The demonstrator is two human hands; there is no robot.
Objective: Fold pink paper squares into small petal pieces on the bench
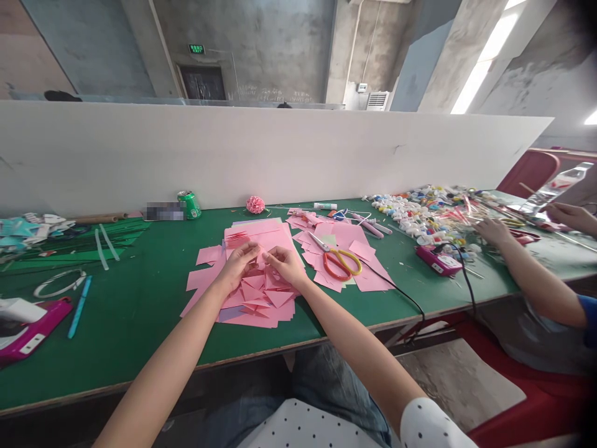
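The step in hand looks like fingertip work on a small pink paper piece. The left hand and right hand pinch it between them, mostly hiding it, above a loose heap of folded pink pieces on the counter. Scissors lie open on pink sheets to the right; a glue stick and pink paper ball sit farther back. The next move likely calls for light, even finger pressure, with the wrists clear of the heap.
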